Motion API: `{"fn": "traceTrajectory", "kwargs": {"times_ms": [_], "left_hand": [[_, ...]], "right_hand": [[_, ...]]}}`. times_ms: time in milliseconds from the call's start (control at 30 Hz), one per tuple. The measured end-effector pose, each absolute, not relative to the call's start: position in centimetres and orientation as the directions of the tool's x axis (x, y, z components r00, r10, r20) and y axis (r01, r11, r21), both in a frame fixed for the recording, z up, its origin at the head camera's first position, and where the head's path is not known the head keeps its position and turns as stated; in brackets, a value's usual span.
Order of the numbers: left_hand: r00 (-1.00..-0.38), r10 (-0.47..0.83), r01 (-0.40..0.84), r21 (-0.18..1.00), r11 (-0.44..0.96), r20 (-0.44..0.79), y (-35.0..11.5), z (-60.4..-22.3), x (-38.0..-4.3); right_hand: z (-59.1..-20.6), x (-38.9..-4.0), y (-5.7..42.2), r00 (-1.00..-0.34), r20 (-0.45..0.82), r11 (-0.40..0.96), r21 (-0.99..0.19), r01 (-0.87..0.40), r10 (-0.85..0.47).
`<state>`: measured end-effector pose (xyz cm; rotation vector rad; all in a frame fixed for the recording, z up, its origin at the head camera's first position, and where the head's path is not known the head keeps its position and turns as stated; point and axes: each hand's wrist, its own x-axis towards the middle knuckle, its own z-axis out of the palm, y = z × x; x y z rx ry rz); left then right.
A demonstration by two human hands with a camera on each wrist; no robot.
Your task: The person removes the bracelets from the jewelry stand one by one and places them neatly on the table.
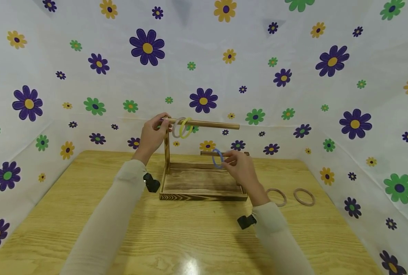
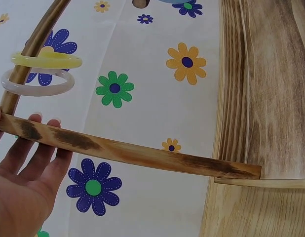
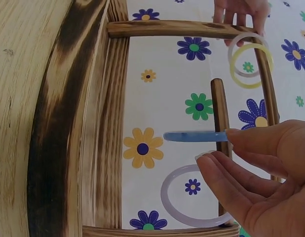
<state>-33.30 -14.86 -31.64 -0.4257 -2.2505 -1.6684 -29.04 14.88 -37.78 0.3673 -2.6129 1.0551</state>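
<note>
My left hand (image 1: 152, 133) grips a wooden rack at its top left corner, where the upright post (image 2: 118, 150) meets the upper rod (image 1: 217, 124). Right beside those fingers, a whitish ring (image 2: 39, 91) and a yellow ring (image 2: 49, 63) hang on that rod. Lower down, my right hand (image 1: 242, 168) pinches a blue ring (image 3: 192, 137) between thumb and fingers. The shorter lower rod (image 3: 219, 98) passes through the blue ring. Farther along this rod, toward its base, hangs a pale purple ring (image 3: 192, 221), partly covered by the right hand.
Two pinkish-brown rings (image 1: 305, 204) lie on the wooden table (image 1: 176, 236), to the right of the rack. The rack's tray-like base (image 1: 204, 197) has a raised front edge. Behind everything stands a white cloth (image 1: 176, 84) printed with flowers.
</note>
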Motion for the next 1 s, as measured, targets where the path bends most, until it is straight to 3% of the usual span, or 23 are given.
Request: {"fn": "traceTrajectory", "kwargs": {"times_ms": [667, 1000], "left_hand": [[-0.909, 0.053, 0.410, 0.866, 0.288, 0.413, -14.8, -31.6, -33.1], [-0.893, 0.036, 0.439, 0.852, 0.287, 0.448, -15.5, -34.5, -36.9]], "right_hand": [[-38.8, -30.3, 12.6, -0.906, 0.421, 0.716, -0.618, -0.325, -0.047], [-38.8, -30.1, 12.5, -0.892, 0.450, 0.717, -0.604, -0.348, -0.054]]}}
